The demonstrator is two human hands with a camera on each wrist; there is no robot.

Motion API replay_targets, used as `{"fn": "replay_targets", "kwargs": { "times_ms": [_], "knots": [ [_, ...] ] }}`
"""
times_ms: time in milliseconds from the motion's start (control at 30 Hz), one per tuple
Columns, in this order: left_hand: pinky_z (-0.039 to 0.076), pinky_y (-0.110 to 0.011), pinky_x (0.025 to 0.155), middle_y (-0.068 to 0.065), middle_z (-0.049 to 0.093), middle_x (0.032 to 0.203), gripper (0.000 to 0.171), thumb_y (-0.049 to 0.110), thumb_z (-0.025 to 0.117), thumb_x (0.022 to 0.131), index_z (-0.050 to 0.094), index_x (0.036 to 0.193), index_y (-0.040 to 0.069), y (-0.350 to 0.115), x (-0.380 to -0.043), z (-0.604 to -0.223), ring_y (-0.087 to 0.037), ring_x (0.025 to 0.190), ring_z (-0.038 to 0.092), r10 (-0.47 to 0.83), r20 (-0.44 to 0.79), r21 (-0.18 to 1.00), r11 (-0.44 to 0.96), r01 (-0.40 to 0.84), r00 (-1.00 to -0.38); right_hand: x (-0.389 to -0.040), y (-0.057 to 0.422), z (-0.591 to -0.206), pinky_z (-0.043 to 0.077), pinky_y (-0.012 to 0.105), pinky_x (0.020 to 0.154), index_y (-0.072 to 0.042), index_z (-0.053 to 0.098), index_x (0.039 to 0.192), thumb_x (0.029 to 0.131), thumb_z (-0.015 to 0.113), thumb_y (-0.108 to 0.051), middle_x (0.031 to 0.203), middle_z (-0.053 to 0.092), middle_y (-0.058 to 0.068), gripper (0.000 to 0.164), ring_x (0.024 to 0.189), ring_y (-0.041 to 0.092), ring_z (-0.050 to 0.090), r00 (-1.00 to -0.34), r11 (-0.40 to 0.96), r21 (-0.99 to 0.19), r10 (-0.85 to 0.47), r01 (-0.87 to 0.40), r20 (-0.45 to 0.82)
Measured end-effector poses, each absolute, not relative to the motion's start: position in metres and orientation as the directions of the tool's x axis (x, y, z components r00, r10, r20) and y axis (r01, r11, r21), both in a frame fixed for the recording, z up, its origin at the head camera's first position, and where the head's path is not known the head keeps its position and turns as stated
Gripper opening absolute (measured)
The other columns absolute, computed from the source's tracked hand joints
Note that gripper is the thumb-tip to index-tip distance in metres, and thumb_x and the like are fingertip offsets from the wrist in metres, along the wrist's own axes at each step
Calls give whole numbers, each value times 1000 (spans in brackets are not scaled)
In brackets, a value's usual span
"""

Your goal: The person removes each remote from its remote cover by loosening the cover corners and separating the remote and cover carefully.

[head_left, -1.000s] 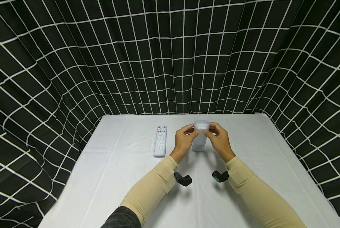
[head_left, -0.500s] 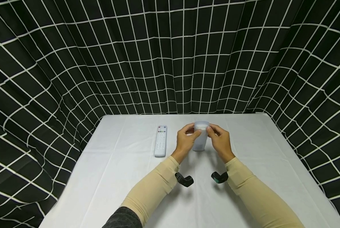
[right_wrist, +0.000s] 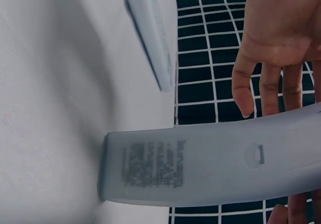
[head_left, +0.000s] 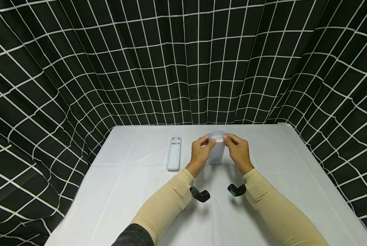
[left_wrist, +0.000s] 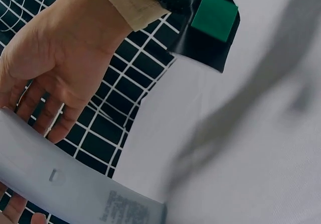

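Note:
Both hands hold a white remote control in a milky, translucent sleeve (head_left: 215, 155), its back toward me. It stands tilted, its lower end right at the white table. My left hand (head_left: 200, 152) pinches the upper left edge, thumb on the near face. On the upper right edge, my right hand (head_left: 239, 153) pinches it the same way. A bright white strip shows between the two thumbs, under the sleeve's upper rim. In the right wrist view, a blurred printed label (right_wrist: 154, 164) shows near the lower end, with a small notch further up.
A second pale remote control (head_left: 174, 154) lies buttons up on the white tablecloth (head_left: 140, 184), left of the hands. Black curtains (head_left: 158, 61) with a white grid surround the table. Black wrist mounts (head_left: 200, 194) jut inward below both hands.
My right thumb has shifted outward and up to the sleeve's right edge, and more of the white strip shows. The held remote stays in nearly the same place.

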State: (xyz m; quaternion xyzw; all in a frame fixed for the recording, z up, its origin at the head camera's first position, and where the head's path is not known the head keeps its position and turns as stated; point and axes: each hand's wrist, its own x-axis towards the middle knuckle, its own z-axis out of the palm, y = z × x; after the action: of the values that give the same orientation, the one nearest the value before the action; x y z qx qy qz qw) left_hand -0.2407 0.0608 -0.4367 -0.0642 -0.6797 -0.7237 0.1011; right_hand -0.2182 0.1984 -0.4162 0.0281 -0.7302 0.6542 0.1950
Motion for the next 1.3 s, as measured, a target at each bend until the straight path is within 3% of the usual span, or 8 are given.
{"fn": "replay_targets", "kwargs": {
  "times_ms": [233, 500, 767, 967, 1167, 1300],
  "knots": [
    [48, -25, 72, -6, 70, 92, 30, 6, 70, 86, 69, 115, -1, 63, -240, -433, -11, 81, 61, -54, 183, 974, -123, 189, -982, -235, 204, -427, 49, 24, 79, 7, 68, 112, 96, 62, -19, 109, 67, 15, 32, 90, 11, 60, -938, 126, -966, 242, -225, 250],
    [48, -26, 72, -8, 69, 91, 29, 4, 70, 86, 69, 114, -2, 61, -239, -433, -12, 80, 61, -61, 183, 975, -114, 189, -981, -241, 203, -426, 49, 22, 70, 5, 72, 101, 93, 67, -18, 92, 67, 4, 26, 81, 13, 58, -936, 64, -971, 258, -230, 239],
    [47, -32, 76, -1, 67, 90, 26, 12, 68, 88, 72, 112, 4, 61, -234, -434, -12, 87, 58, 17, 188, 982, -41, 187, -982, -248, 204, -429, 48, 23, 63, 8, 67, 105, 96, 62, -14, 84, 61, 0, 25, 72, 9, 52, -954, 46, -997, 291, -66, 76],
    [48, -33, 76, 1, 67, 90, 25, 13, 69, 87, 72, 111, 5, 61, -232, -435, -12, 88, 59, 16, 206, 977, -60, 205, -978, -248, 207, -431, 47, 21, 61, 4, 67, 108, 94, 65, -21, 89, 61, 2, 28, 73, 11, 53, -963, 98, -993, 252, -70, 93],
    [47, -32, 74, 1, 69, 87, 23, 15, 72, 85, 74, 105, 5, 63, -231, -436, -12, 84, 59, -12, 231, 971, -61, 231, -973, -244, 209, -431, 43, 22, 55, 2, 62, 92, 89, 71, -28, 77, 56, 6, 32, 67, 14, 50, -944, 196, -975, 287, -107, 161],
    [48, -31, 74, 1, 70, 86, 20, 17, 74, 84, 76, 100, 5, 63, -231, -437, -11, 83, 61, -37, 228, 971, -66, 230, -973, -239, 208, -429, 45, 23, 54, 2, 65, 91, 93, 66, -33, 77, 57, 7, 35, 67, 15, 51, -945, 214, -973, 290, -93, 154]
  ]
}}
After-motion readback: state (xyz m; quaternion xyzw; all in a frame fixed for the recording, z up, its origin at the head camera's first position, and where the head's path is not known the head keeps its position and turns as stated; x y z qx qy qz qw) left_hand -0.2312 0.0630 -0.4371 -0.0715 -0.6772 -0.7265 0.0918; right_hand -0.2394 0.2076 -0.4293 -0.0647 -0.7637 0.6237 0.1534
